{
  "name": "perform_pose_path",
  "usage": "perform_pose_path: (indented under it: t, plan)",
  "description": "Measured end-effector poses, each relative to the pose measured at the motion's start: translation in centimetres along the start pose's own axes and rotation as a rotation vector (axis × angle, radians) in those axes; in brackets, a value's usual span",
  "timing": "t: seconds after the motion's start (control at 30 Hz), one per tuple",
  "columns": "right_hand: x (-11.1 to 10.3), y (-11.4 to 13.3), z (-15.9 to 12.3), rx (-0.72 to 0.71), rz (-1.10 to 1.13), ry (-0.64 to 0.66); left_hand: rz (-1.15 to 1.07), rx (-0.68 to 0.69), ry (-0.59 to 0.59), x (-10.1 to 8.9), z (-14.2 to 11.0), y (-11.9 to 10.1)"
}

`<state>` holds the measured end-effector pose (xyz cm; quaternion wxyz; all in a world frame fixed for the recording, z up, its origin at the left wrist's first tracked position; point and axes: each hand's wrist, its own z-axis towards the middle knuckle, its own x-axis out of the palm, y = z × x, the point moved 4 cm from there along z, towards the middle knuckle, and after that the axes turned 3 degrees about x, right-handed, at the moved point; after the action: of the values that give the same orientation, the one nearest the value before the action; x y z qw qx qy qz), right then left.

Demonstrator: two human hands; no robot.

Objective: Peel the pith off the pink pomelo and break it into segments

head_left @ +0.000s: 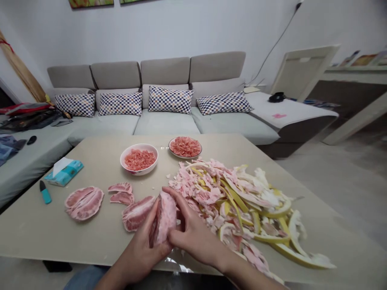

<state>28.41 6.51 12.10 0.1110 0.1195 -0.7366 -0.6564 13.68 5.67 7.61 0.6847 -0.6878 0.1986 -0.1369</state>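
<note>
Both my hands hold one pink pomelo segment [165,217] upright near the table's front edge. My left hand [142,249] cups it from below and behind, fingers curled round it. My right hand [190,229] grips its right side, thumb and fingers pressed on the membrane. More peeled segments lie to the left: a large one [84,202], two small ones [121,193] and another [136,213] beside my left hand. A heap of pink membrane and yellow peel [238,201] lies just right of my hands.
Two bowls of pink fruit flesh stand further back, a white one [139,159] and a dark-rimmed one [185,147]. A tissue pack [64,171] and a teal-handled knife [45,192] lie at the table's left. A grey sofa with checked cushions [171,98] stands behind.
</note>
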Motion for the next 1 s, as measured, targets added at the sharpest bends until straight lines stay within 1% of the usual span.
perform_pose_path:
  t: [0.2, 0.3, 0.4, 0.53, 0.6, 0.73, 0.8, 0.87, 1.0]
  plan:
    - [0.3, -0.1, -0.2, -0.041, -0.007, -0.060, 0.114, 0.001, 0.005, 0.0, -0.2, -0.2]
    - [0.1, 0.0, -0.1, -0.061, -0.042, -0.095, 0.123, -0.004, 0.008, 0.2, -0.5, -0.1]
    - [-0.1, 0.1, 0.0, -0.074, -0.066, -0.111, 0.111, -0.008, -0.013, 0.4, -0.7, -0.1]
    - [-0.4, -0.1, 0.3, -0.037, -0.014, -0.154, 0.103, -0.018, -0.048, 0.5, -0.5, -0.2]
    - [-0.6, -0.3, 0.4, -0.004, 0.014, -0.176, 0.144, -0.013, -0.080, 0.4, -0.3, -0.3]
    - [-0.5, -0.6, 0.5, -0.003, 0.113, -0.094, 0.294, 0.075, -0.179, -0.3, 0.1, -0.7]
    - [-0.3, -0.9, 0.4, -0.013, 0.142, -0.081, 0.339, 0.108, -0.205, -0.5, 0.1, -0.7]
    - [-0.3, -1.2, 0.4, -0.020, 0.108, -0.125, 0.369, 0.115, -0.200, -0.5, 0.1, -0.6]
    - [-0.3, -2.0, 0.4, -0.011, -0.049, -0.249, 0.416, 0.115, -0.178, -0.4, 0.0, 0.0]
